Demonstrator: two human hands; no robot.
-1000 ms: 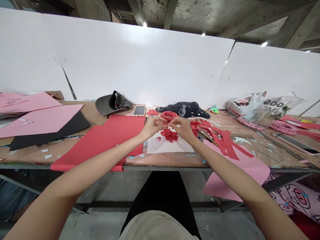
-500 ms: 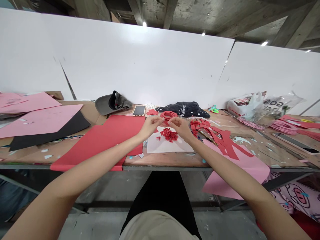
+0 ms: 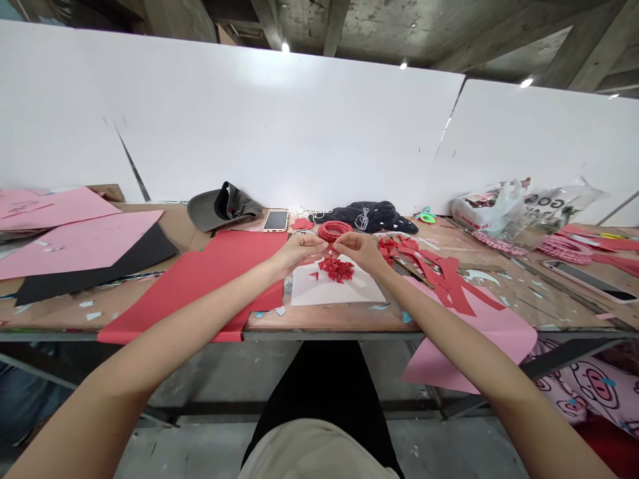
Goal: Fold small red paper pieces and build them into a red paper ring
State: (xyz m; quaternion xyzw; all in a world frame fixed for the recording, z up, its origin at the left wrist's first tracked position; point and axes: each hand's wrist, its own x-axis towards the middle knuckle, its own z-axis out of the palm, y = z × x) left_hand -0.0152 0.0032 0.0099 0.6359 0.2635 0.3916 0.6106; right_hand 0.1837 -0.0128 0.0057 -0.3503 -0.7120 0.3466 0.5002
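Note:
My left hand (image 3: 302, 250) and my right hand (image 3: 360, 250) meet above a white sheet (image 3: 319, 296), fingertips pinched close together. A small red paper piece (image 3: 330, 246) shows between them; its exact shape is too small to make out. Under my fingers lies a heap of little folded red paper pieces (image 3: 338, 270) on the white sheet, one lying apart to its left. Just behind my hands sits a red ring (image 3: 334, 229) that looks built up of folded paper.
Large red sheets (image 3: 239, 266) lie at the left, overhanging the front edge. Red paper strips (image 3: 446, 283) and a pink sheet (image 3: 479, 346) are at right. Behind stand a grey cap (image 3: 224, 205), a phone (image 3: 276, 220), dark cloth (image 3: 384, 216) and plastic bags (image 3: 524, 206).
My left hand's fingers have shifted slightly, lying flatter beside the right fingertips. Both hands stay pinched at nearly the same place; the view has shifted a little.

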